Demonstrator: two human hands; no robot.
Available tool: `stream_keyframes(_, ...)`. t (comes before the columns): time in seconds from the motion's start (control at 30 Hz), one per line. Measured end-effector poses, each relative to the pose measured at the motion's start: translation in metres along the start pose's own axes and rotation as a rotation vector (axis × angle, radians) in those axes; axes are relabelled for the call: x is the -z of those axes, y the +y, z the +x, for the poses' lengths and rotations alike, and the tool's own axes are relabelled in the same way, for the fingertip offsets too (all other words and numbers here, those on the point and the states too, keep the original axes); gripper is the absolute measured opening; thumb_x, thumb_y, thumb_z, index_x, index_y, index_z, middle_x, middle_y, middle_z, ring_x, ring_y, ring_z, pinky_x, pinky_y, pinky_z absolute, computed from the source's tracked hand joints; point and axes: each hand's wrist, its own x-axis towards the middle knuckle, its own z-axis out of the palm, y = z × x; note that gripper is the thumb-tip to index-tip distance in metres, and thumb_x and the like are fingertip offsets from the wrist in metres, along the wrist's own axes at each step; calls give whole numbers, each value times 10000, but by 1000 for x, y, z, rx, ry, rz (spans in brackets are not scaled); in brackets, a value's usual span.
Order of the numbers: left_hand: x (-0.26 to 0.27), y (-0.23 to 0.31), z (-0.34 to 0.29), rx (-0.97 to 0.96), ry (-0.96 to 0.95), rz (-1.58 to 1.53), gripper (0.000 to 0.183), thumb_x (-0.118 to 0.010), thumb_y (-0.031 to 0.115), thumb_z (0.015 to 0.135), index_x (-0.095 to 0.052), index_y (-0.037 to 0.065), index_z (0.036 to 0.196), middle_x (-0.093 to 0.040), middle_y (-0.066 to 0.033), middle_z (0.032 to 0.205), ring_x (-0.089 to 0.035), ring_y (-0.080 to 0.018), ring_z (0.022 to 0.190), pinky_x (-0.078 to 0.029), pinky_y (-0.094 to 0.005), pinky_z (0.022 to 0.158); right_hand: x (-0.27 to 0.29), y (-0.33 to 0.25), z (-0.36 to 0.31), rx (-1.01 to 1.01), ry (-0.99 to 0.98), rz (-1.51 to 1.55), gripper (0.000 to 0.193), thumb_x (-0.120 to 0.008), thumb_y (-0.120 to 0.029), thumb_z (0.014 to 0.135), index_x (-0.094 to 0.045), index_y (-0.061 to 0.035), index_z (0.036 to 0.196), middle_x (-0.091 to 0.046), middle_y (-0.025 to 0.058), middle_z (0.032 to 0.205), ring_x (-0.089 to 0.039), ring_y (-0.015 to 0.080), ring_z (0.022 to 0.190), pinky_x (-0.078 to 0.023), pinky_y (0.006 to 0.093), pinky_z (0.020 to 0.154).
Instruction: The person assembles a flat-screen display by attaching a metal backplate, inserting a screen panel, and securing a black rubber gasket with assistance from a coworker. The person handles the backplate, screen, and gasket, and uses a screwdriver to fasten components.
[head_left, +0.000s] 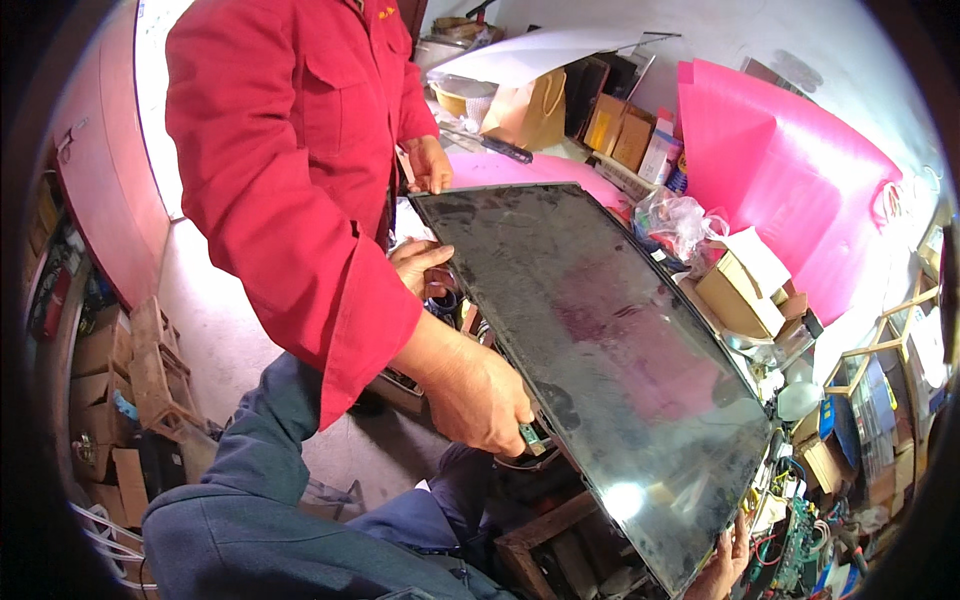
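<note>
A large, dark flat screen panel (640,330) with smudged, dusty glass is held at a tilt across the middle. My left hand (422,268) grips its left edge, thumb on top; its forearm is hidden behind a co-worker's red sleeve. At the near right corner my right hand (722,565) holds the edge from below, partly covered by the panel. The co-worker's nearer hand (478,395) is at the panel's long left side, beside a small green circuit board (532,438). Their other hand (430,165) touches the far left corner.
The co-worker in a red jacket (270,130) stands close at left. Circuit boards and wires (795,545) crowd the right, near an open cardboard box (742,295). Pink sheets (770,170) lean behind. A wooden frame (545,530) stands beneath the panel; wooden crates (160,365) are at far left.
</note>
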Motion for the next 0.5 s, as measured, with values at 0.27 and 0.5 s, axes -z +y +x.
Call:
stream_keyframes(0.27,18,-3,18,-15,0,-7,91,-682,184,935,-623,143,990,-679,9,862,-639,-126,701,-489,-270,609,-7,-9,-7,109,-65,-83,440,-591,-121,938,-590,48,1344,-531,160,1450,-471,259,1331,-388,386,1102)
stream_keyframes(0.5,43,4,39,78,53,-105,262,-617,373,965,-664,117,998,-701,-21,854,-650,-155,701,-513,-297,661,1,1,-2,308,-162,-234,431,-551,-123,957,-583,25,1361,-527,161,1457,-500,251,1302,-417,376,1075)
